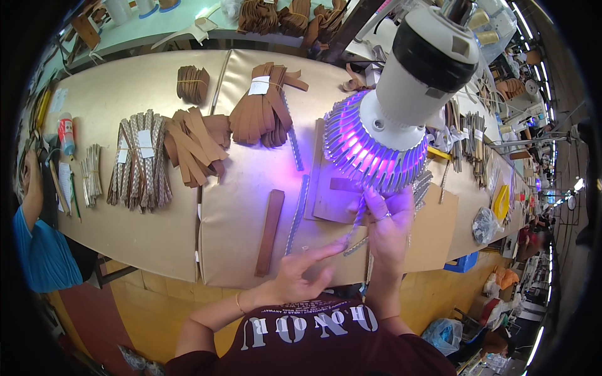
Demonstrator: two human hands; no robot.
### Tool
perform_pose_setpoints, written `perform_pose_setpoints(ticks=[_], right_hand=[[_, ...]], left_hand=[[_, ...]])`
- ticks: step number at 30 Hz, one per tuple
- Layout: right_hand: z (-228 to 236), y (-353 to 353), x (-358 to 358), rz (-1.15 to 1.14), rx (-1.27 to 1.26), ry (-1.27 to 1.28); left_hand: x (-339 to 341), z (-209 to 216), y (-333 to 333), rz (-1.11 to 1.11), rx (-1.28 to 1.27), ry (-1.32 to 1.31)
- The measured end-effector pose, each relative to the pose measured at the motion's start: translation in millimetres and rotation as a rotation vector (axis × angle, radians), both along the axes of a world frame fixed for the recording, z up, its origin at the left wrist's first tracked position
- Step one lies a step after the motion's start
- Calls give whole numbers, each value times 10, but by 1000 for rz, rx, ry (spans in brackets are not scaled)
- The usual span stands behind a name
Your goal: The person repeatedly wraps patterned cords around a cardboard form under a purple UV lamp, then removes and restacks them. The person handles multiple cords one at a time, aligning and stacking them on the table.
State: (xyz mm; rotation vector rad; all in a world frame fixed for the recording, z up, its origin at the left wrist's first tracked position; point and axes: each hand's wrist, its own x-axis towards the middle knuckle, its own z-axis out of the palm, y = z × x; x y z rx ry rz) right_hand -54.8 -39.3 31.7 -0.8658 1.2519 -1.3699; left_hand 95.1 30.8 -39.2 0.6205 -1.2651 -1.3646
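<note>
**Head view: a patterned strip held under the violet lamp**

Head view showed me at the tan worktable (157,238), working a narrow patterned strip (355,233) beneath the finned lamp (382,141) that glowed violet at about one o'clock from my chest. By my judgement the step in hand was lining the strip up under the light, over the brown leather panel (326,200); the next move would have called for a steady pinch and a flat, straight lay so the strip did not twist.

My right hand (390,229) was closed in a pinch on the strip's upper part, thumb and fingertips together, the other fingers curled loosely. My left hand (301,276) lay mostly open, fingers spread and stretched toward two o'clock, the index fingertip reaching the strip's lower end; I could not tell whether it pressed on it or only came close.

At eleven o'clock from my left hand a brown leather strap (269,232) lay flat beside another patterned strip (297,213). Farther off, at ten to twelve o'clock, sat bundles of brown straps (263,109) and a bundle of woven strips (139,160). A person in a blue sleeve (39,247) stood at nine o'clock.
</note>
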Motion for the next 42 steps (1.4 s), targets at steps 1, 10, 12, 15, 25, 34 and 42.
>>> perform_pose_setpoints(ticks=[1, 10, 12, 15, 25, 34, 42], right_hand=[[52, 9, -36, 66, -15, 36], [219, 79, -307, 287, 97, 712], [212, 43, -364, 247, 1, 1007], [257, 5, -416, 167, 145, 1130], [77, -189, -267, 253, 58, 1212], [34, -229, -215, 291, 110, 1108], [60, -218, -169, 328, 142, 1083]], left_hand=[[22, 8, -37, -28, -87, -55], [41, -195, -609, 192, 325, -225], [-54, -309, -743, 204, 455, -113], [-211, -369, -742, 250, 366, -169], [-480, -336, -787, 431, 395, -199], [-295, -328, -883, 42, 689, 465], [-263, -264, -815, 77, 706, 554]])
